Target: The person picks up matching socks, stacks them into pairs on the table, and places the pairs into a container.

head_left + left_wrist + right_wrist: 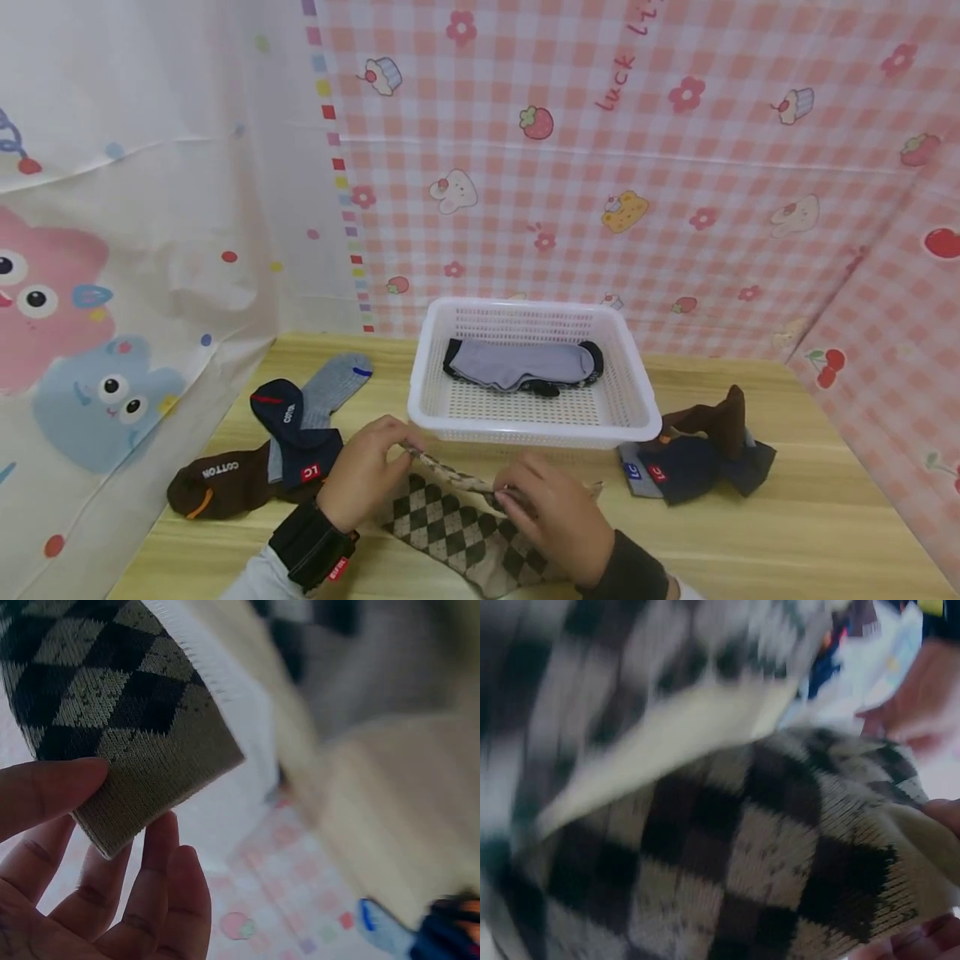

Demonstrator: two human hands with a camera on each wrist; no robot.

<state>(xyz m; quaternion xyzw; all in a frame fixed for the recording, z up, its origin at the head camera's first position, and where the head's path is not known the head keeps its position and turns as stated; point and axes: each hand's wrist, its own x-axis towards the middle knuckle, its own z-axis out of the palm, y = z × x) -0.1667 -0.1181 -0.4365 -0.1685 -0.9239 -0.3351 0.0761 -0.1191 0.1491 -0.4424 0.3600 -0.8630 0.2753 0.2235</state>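
Observation:
My left hand (370, 468) pinches the ribbed cuff of a beige and dark argyle sock (459, 478) between thumb and fingers. The right hand (561, 515) grips the same sock farther along, so it stretches between both hands, seen nearly edge-on from the head. In the left wrist view the sock's cuff end (150, 761) shows clearly, with the thumb on one face. A second argyle sock (450, 527) lies on the table below, partly covered by the right hand. The right wrist view has diamond-patterned knit (727, 855) filling most of it, blurred in part.
Just beyond the hands stands a white plastic basket (532, 430) holding grey-lilac and black socks (517, 363). To the left lie brown, navy and grey socks (225, 482); more brown, navy and grey socks (686, 467) are heaped to the right. Patterned cloth (585, 175) hangs behind the wooden-look table.

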